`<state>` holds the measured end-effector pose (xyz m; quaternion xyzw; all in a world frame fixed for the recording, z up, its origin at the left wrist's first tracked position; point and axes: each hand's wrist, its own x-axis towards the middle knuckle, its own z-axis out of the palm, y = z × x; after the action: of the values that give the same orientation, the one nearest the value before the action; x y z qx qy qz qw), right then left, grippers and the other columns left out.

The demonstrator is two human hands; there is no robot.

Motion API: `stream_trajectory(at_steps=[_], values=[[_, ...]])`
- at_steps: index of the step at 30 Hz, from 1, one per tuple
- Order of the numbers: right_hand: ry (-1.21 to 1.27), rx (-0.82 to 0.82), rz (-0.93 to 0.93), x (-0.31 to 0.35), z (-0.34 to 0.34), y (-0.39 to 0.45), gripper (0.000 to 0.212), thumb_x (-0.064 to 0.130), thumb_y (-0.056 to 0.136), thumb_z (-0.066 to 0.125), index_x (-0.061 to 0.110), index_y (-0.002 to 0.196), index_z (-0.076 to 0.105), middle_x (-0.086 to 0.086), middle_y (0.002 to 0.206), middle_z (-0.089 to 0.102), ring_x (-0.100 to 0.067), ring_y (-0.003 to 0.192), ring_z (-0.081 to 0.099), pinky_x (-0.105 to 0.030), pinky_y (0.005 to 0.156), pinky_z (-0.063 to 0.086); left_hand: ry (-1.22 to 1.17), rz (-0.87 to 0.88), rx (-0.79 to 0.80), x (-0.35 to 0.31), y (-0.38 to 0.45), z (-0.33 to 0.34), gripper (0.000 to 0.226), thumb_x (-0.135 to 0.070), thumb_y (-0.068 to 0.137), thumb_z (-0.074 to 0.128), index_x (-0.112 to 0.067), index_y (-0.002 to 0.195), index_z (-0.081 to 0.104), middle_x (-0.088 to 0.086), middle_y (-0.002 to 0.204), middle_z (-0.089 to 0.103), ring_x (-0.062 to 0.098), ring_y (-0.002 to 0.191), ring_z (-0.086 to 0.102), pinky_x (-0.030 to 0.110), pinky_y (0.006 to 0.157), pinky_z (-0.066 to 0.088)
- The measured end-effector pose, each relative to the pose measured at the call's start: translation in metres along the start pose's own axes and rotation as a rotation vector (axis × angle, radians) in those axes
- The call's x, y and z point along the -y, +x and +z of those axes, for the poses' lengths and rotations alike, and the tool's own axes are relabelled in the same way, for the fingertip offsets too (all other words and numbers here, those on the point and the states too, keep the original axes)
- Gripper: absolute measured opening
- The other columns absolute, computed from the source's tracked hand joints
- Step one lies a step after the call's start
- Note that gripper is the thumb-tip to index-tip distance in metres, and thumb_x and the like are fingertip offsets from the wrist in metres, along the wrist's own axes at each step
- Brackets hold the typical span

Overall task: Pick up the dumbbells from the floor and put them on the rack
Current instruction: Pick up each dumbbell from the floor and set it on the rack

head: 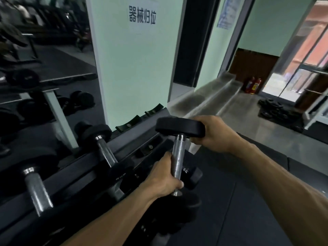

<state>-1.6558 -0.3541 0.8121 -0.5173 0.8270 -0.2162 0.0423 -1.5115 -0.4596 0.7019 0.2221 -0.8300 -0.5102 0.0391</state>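
Observation:
I hold a black dumbbell (178, 157) with a knurled silver handle nearly upright in front of the rack. My left hand (165, 176) is wrapped around the lower part of the handle. My right hand (214, 134) grips the edge of the upper black head. The lower head sits below my left hand, dark and partly hidden. The black dumbbell rack (99, 167) runs diagonally at the left, with two other dumbbells (104, 150) (37, 190) resting on it and several empty black cradles (126, 126) further along.
A mirror (44, 68) backs the rack at the left. A pale green pillar with a paper sign (142, 16) stands behind it. Grey steps (218, 96), two red fire extinguishers (253, 85) and a pile of black plates (276, 110) lie to the right on dark floor mats.

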Motion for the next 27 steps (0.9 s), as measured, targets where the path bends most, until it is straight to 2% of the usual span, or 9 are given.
stream_trajectory(at_steps=[2, 4, 9, 12, 16, 18, 21, 24, 27], values=[[-0.001, 0.032, -0.043, -0.011, 0.005, 0.04, 0.027, 0.009, 0.075, 0.076, 0.022, 0.096, 0.064, 0.008, 0.078, 0.064, -0.005, 0.07, 0.061, -0.022, 0.065, 0.049, -0.018, -0.013, -0.045, 0.004, 0.029, -0.012, 0.058, -0.011, 0.069, 0.083, -0.029, 0.109, 0.045, -0.009, 0.094, 0.057, 0.005, 0.08, 0.06, 0.011, 0.056, 0.043], [-0.01, 0.071, -0.091, -0.025, 0.012, 0.085, 0.025, 0.009, 0.074, 0.075, 0.021, 0.092, 0.062, 0.009, 0.077, 0.064, -0.008, 0.072, 0.062, -0.025, 0.067, 0.05, -0.043, -0.052, -0.099, 0.009, 0.06, -0.021, 0.057, -0.011, 0.069, 0.083, -0.028, 0.109, 0.045, -0.01, 0.095, 0.056, 0.004, 0.079, 0.058, 0.01, 0.054, 0.041], [-0.031, 0.22, -0.287, -0.059, 0.051, 0.218, 0.038, 0.009, 0.072, 0.072, 0.021, 0.108, 0.067, 0.004, 0.094, 0.07, -0.013, 0.086, 0.063, -0.031, 0.079, 0.052, -0.12, -0.231, -0.275, 0.036, 0.15, -0.036, 0.061, -0.019, 0.069, 0.085, -0.02, 0.116, 0.046, -0.006, 0.107, 0.057, 0.008, 0.093, 0.057, 0.01, 0.062, 0.039], [-0.044, 0.326, -0.382, -0.074, 0.083, 0.29, 0.036, 0.008, 0.072, 0.072, 0.018, 0.107, 0.067, 0.0, 0.096, 0.071, -0.014, 0.087, 0.061, -0.031, 0.078, 0.05, -0.168, -0.322, -0.343, 0.055, 0.197, -0.046, 0.058, -0.018, 0.072, 0.083, -0.025, 0.114, 0.043, -0.007, 0.108, 0.057, 0.007, 0.092, 0.055, 0.011, 0.063, 0.039], [-0.008, 0.449, -0.417, -0.092, 0.134, 0.366, 0.029, 0.011, 0.071, 0.075, 0.013, 0.099, 0.066, -0.003, 0.091, 0.069, -0.021, 0.085, 0.062, -0.033, 0.072, 0.05, -0.234, -0.444, -0.434, 0.083, 0.25, -0.058, 0.047, -0.01, 0.072, 0.08, -0.022, 0.103, 0.048, -0.006, 0.094, 0.058, 0.0, 0.08, 0.054, 0.011, 0.06, 0.041], [0.042, 0.483, -0.418, -0.099, 0.16, 0.391, 0.029, 0.008, 0.068, 0.077, 0.012, 0.094, 0.064, -0.001, 0.088, 0.066, -0.022, 0.085, 0.061, -0.031, 0.07, 0.047, -0.272, -0.502, -0.481, 0.095, 0.268, -0.06, 0.043, -0.009, 0.071, 0.08, -0.018, 0.103, 0.054, -0.003, 0.095, 0.063, 0.005, 0.082, 0.059, 0.016, 0.067, 0.047], [0.135, 0.542, -0.375, -0.113, 0.181, 0.412, 0.031, 0.006, 0.066, 0.08, 0.013, 0.091, 0.064, 0.0, 0.086, 0.067, -0.021, 0.085, 0.063, -0.032, 0.072, 0.05, -0.295, -0.561, -0.501, 0.101, 0.283, -0.058, 0.055, -0.012, 0.07, 0.081, -0.017, 0.117, 0.053, -0.002, 0.106, 0.064, 0.013, 0.097, 0.062, 0.021, 0.078, 0.047], [0.203, 0.576, -0.342, -0.12, 0.18, 0.414, 0.032, 0.006, 0.066, 0.081, 0.016, 0.092, 0.065, 0.001, 0.085, 0.069, -0.019, 0.085, 0.065, -0.034, 0.075, 0.053, -0.279, -0.58, -0.491, 0.098, 0.283, -0.057, 0.054, -0.016, 0.071, 0.082, -0.018, 0.115, 0.05, -0.004, 0.106, 0.06, 0.011, 0.097, 0.059, 0.019, 0.078, 0.045], [0.235, 0.569, -0.348, -0.123, 0.183, 0.41, 0.031, 0.005, 0.068, 0.08, 0.019, 0.089, 0.062, 0.004, 0.082, 0.066, -0.017, 0.081, 0.064, -0.029, 0.071, 0.05, -0.28, -0.59, -0.504, 0.097, 0.282, -0.057, 0.05, -0.016, 0.07, 0.083, -0.018, 0.111, 0.052, -0.006, 0.102, 0.062, 0.007, 0.092, 0.06, 0.017, 0.073, 0.045]])
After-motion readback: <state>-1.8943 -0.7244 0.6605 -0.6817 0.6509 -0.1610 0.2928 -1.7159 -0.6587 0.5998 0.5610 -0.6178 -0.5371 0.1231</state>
